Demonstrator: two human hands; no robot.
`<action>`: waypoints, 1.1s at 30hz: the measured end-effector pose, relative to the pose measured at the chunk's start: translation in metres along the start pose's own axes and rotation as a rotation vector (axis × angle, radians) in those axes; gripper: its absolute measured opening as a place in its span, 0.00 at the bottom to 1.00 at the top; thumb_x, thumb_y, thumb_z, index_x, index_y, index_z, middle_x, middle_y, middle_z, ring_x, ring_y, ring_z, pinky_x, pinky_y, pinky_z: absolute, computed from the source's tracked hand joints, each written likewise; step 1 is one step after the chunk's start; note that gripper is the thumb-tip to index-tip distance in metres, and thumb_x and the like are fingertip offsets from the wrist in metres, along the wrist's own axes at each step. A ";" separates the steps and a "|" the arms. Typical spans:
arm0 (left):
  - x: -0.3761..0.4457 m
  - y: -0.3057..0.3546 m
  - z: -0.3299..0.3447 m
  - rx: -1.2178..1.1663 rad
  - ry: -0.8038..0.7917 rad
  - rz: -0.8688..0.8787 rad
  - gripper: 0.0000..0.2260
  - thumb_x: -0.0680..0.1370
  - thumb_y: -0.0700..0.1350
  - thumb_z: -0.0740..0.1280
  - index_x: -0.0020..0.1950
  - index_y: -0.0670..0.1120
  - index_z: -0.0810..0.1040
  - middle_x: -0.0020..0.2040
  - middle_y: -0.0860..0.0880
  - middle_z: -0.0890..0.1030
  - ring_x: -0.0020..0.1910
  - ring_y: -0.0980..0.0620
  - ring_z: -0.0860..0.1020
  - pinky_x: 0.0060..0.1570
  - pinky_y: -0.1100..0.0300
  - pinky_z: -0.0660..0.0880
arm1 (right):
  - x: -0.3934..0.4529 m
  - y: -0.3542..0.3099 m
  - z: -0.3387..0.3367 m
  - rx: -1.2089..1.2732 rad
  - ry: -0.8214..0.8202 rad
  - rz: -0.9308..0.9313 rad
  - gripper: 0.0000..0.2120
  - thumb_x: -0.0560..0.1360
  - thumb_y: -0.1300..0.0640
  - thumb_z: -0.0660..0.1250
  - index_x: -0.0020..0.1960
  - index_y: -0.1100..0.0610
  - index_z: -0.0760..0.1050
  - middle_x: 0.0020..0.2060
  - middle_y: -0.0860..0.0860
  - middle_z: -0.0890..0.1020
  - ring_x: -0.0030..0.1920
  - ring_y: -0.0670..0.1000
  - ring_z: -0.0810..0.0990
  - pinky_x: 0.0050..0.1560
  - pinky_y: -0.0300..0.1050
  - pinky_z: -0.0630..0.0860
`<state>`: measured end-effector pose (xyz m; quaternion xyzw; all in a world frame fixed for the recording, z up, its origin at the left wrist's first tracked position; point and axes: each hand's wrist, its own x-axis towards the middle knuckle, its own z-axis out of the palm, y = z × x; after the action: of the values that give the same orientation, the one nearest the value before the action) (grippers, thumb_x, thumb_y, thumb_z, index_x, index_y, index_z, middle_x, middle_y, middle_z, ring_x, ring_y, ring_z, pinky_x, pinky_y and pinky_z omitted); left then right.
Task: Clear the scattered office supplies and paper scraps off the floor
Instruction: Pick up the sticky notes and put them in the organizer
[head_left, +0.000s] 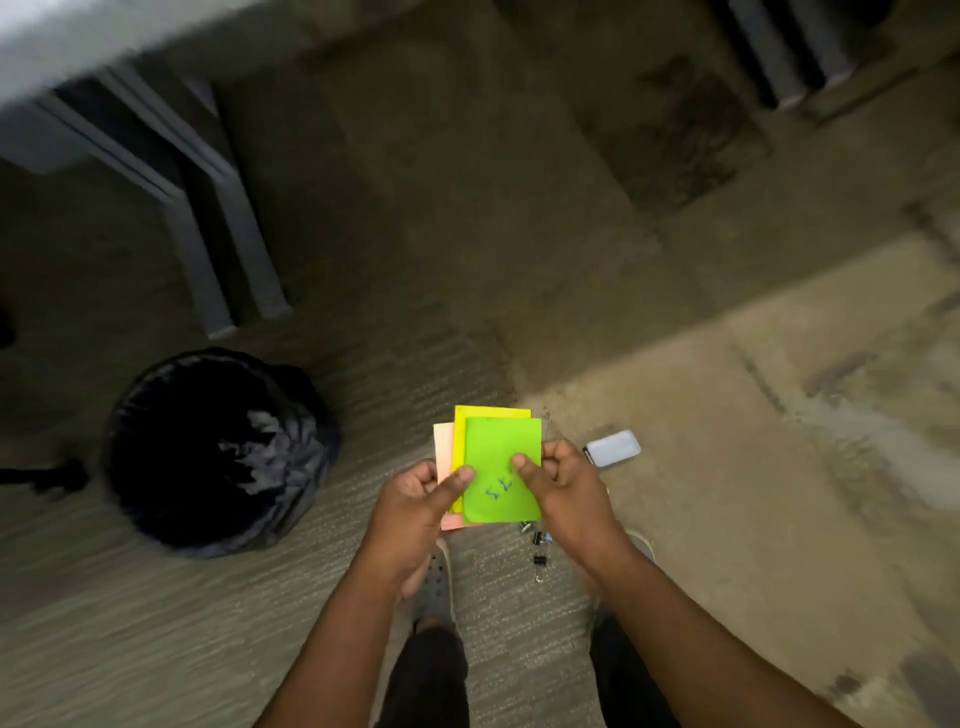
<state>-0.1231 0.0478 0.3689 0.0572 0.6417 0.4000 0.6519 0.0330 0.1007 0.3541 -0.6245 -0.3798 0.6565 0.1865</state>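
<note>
— Over the carpet, right in front of the person's feet, what's being held?

— Three paper notes, fanned: a green note (501, 470) on top with blue scribble on it, a yellow note (462, 441) behind it, and a pale pink note (443, 447) at the back showing on the left edge. Flat, crisp-cornered, held in the air between the two hands.

— And the hands?

— Both are gripping the stack. The left hand (415, 506) pinches the left side, thumb lying across the green face, fingers curled behind. The right hand (563, 491) does the same on the right side — thumb on top, fingers tucked under.

— Anything on the floor?

— A small cluster of binder clips (538, 545) lies on the carpet just below the notes, between the two shoes; I count about four, though they are small and blurred. A white rectangular case (613, 448) sits near the right hand's far side, with something dark touching its left end — too small to name.

— Room to move?

— A black-lined trash bin (218, 452), round and open-topped, stands on the floor (727, 467) to the left, near the left hand. Beyond it, grey table legs (228, 218) slant down from a pale table (78, 41) edge at the upper left. More dark legs show at the upper right. Between them lies a wide stretch of carpet.
</note>
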 end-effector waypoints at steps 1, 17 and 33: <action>-0.022 0.021 0.003 -0.027 0.002 0.017 0.17 0.69 0.43 0.72 0.55 0.37 0.78 0.51 0.36 0.84 0.45 0.44 0.84 0.49 0.47 0.81 | -0.016 -0.024 0.001 0.004 -0.003 -0.017 0.04 0.77 0.60 0.68 0.45 0.55 0.74 0.36 0.50 0.84 0.38 0.49 0.82 0.42 0.49 0.78; -0.279 0.203 -0.032 -0.146 -0.031 0.235 0.08 0.80 0.38 0.62 0.57 0.39 0.78 0.53 0.37 0.83 0.49 0.43 0.82 0.55 0.44 0.79 | -0.249 -0.256 0.052 0.103 -0.073 -0.148 0.07 0.79 0.59 0.64 0.45 0.60 0.77 0.38 0.57 0.83 0.35 0.50 0.80 0.35 0.45 0.76; -0.385 0.193 -0.042 -0.169 0.093 0.379 0.11 0.75 0.36 0.69 0.57 0.39 0.77 0.52 0.39 0.84 0.46 0.45 0.83 0.52 0.45 0.79 | -0.328 -0.275 0.066 -0.003 -0.095 -0.274 0.07 0.79 0.58 0.65 0.48 0.62 0.78 0.45 0.60 0.83 0.42 0.53 0.79 0.42 0.48 0.76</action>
<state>-0.1914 -0.0694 0.7796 0.1037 0.6130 0.5700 0.5372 -0.0438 0.0240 0.7735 -0.5354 -0.4708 0.6532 0.2550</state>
